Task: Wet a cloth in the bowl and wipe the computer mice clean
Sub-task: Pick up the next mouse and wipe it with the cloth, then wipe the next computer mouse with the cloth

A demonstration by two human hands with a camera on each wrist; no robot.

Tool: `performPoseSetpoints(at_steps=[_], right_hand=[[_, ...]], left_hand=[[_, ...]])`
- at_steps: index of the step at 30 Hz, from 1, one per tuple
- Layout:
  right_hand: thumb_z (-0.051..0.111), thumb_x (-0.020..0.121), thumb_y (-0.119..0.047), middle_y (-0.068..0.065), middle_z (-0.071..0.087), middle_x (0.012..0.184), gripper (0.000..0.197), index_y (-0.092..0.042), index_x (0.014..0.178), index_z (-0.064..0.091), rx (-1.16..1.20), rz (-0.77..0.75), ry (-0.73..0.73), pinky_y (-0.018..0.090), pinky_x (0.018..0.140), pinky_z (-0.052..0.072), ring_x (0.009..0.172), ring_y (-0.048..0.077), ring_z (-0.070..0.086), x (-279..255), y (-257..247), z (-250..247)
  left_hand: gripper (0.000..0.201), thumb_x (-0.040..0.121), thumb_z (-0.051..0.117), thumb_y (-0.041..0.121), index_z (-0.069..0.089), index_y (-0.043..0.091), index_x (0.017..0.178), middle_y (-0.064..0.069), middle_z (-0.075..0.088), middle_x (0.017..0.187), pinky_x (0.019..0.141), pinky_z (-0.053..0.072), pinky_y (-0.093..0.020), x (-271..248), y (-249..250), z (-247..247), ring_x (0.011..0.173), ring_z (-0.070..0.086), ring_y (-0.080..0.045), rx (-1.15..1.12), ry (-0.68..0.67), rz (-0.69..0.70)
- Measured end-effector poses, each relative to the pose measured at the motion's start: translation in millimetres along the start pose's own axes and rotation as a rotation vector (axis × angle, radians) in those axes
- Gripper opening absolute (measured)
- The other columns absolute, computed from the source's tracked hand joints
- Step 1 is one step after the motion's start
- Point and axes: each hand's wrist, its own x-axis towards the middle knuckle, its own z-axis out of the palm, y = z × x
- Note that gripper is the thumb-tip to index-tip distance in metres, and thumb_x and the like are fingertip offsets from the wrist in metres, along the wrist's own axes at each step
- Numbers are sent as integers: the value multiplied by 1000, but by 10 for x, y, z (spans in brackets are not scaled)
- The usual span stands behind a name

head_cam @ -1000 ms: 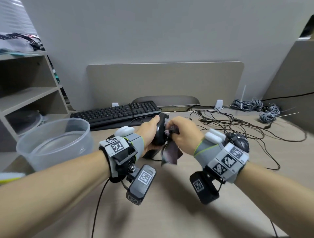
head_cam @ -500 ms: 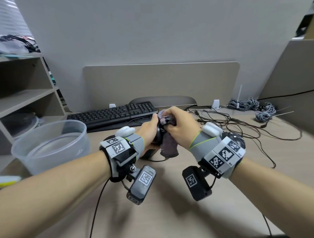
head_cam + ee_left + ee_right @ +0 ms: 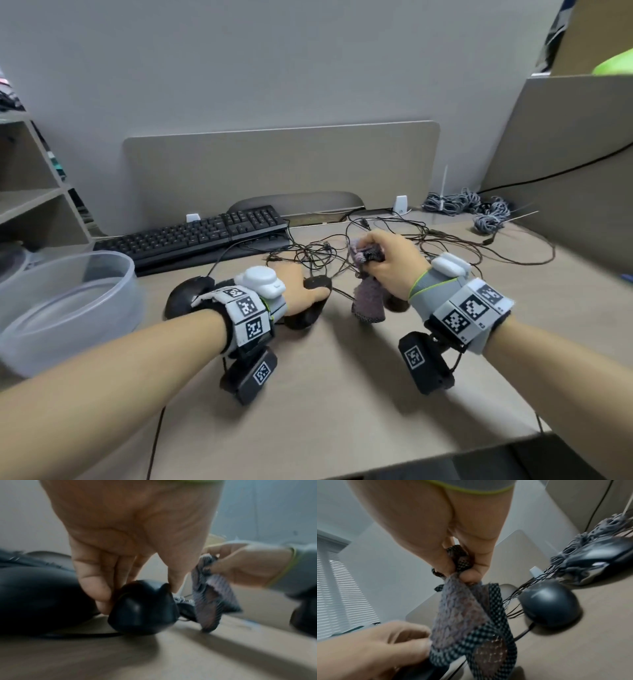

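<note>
My left hand (image 3: 308, 294) grips a black mouse (image 3: 303, 320) that sits on the desk; in the left wrist view the fingers (image 3: 96, 588) and thumb pinch the mouse's (image 3: 144, 608) sides. My right hand (image 3: 370, 255) is raised just to the right and holds a bunched grey-purple checked cloth (image 3: 368, 303), which hangs down to the desk, apart from the mouse. The right wrist view shows the cloth (image 3: 462, 615) clamped between thumb and fingers (image 3: 471, 574). A clear plastic bowl (image 3: 68, 301) with water stands at the left.
A second black mouse (image 3: 185, 298) lies behind my left wrist. A round mouse (image 3: 551, 604) and another mouse (image 3: 599, 555) lie to the right among tangled cables (image 3: 376, 236). A black keyboard (image 3: 198, 236) lies at the back, shelves at the far left.
The mouse was held up between both hands with the cloth on it. My left hand has now lowered it to the desk, and my right hand has drawn the cloth off to the right.
</note>
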Motion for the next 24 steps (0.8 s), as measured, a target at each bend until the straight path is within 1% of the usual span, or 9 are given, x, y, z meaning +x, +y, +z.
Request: performPoseSetpoints(at_steps=[2,6,11,14,16,18,20,22,24], right_hand=[[65,73,-2,9,68,104,26,-11,97,63,-10,34,17,25,81,43,97,26,60,13,114,-92],[64,72,-3,11,68,105,28,-12,98,63,-45,68,55,36,87,47,99,30,60,-20,297,-247],[63,72,1,5,67,102,26,-11,96,63,-49,96,72,26,80,43,98,27,59,-81,447,-428],[62,73,1,1,63,95,26,-11,96,63,-43,111,88,19,71,35,90,21,56,-122,521,-536],[61,74,2,0,60,92,26,-8,98,63,-58,108,99,15,66,29,85,15,50,-146,552,-607],[61,73,3,3,62,93,26,-7,98,63,-61,99,109,14,64,28,84,14,49,-150,581,-653],[60,73,4,8,65,99,28,-7,98,63,-62,105,110,14,65,28,86,18,53,-146,623,-686],[60,73,3,10,67,103,29,-9,99,63,-78,128,115,15,67,30,93,24,58,-143,693,-725],[60,72,3,10,67,104,29,-10,98,62,-92,139,116,18,70,33,96,26,59,-137,748,-747]], left_hand=[[56,68,53,74,49,19,66,-4,64,78,66,47,-34,37,54,30,74,62,-28,163,-18,23],[63,75,51,76,61,15,87,-2,61,83,67,46,-30,147,150,72,76,58,-25,339,-64,51],[64,80,45,77,60,14,80,0,59,79,63,43,-28,212,353,-35,71,58,-23,403,-37,76],[56,85,47,69,50,14,74,-2,52,76,59,36,-29,230,634,-49,67,51,-24,320,-16,141],[60,82,49,71,42,15,63,-2,50,64,53,32,-28,273,821,42,58,46,-22,226,-20,146],[64,78,50,74,38,16,54,-1,45,55,49,29,-27,244,985,92,49,42,-19,160,-12,158],[58,86,51,64,37,17,56,0,46,57,47,27,-28,163,1146,86,49,39,-16,117,-64,208],[47,94,49,52,39,18,63,0,52,67,56,34,-28,169,1333,118,61,48,-18,110,-149,262],[44,91,48,56,40,21,65,-5,66,87,73,47,-31,242,1421,193,82,62,-26,120,-194,261]])
